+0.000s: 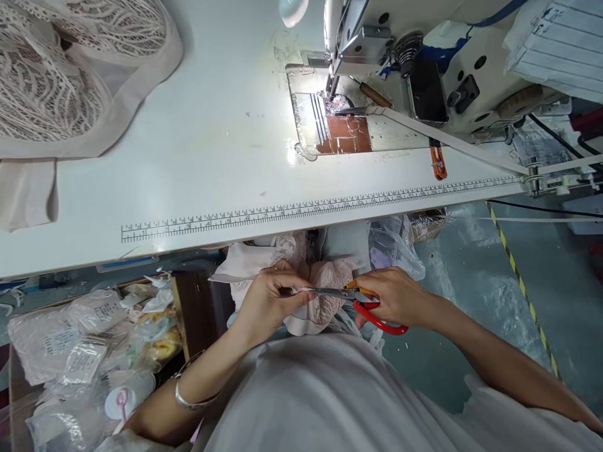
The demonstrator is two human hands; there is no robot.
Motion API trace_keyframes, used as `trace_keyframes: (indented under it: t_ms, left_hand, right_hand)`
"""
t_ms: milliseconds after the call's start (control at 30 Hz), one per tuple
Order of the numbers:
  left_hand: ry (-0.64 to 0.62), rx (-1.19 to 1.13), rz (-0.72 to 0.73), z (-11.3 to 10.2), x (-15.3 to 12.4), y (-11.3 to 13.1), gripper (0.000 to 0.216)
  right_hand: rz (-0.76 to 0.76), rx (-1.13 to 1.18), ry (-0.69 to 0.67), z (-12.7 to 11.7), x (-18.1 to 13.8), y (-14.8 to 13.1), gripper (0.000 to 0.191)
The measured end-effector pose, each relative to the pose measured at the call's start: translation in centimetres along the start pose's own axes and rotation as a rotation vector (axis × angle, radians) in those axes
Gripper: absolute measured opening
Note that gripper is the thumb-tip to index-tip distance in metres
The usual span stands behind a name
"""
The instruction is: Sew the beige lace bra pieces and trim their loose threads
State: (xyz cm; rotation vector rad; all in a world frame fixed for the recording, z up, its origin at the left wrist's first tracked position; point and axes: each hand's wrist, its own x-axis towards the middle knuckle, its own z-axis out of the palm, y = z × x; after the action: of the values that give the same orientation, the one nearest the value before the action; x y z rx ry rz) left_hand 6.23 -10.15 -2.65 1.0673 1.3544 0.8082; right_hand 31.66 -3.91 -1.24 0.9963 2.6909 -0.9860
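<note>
We are working with 2 hands on our side of the near edge of the desk (211, 163). Our left hand (276, 292) is pinching a small pale scrap between thumb and fingers, and our right hand (393, 292) is gripping scissors (336, 292) by their orange and red handles, the blades pointing at the left fingertips. The lace garment (327, 307) is lying beneath both, below that edge. Another lace piece (56, 94) is resting at the desk's far left corner; an orange tool (438, 164) is lying toward the right end.
</note>
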Motion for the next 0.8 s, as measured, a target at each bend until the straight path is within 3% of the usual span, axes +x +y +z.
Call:
trace_keyframes:
  t_ms: [167,367,567,800]
  left_hand:
    - [0.007,0.009,0.031,0.1,0.0,-0.1,0.014]
    - [-0.001,0.014,0.013,-0.1,0.0,0.2,0.015]
    - [-0.007,0.011,-0.014,0.0,0.0,-0.3,0.016]
    - [-0.011,-0.021,-0.068,0.2,-0.1,-0.5,0.02]
  right_hand:
    - [-0.02,0.048,0.041,0.6,0.0,0.1,0.047]
    - [0.009,0.025,-0.014,0.1,0.0,-0.3,0.033]
    - [-0.021,-0.049,0.019,0.2,0.0,0.1,0.041]
    - [-0.022,0.051,0.044,1.3,-0.2,0.4,0.053]
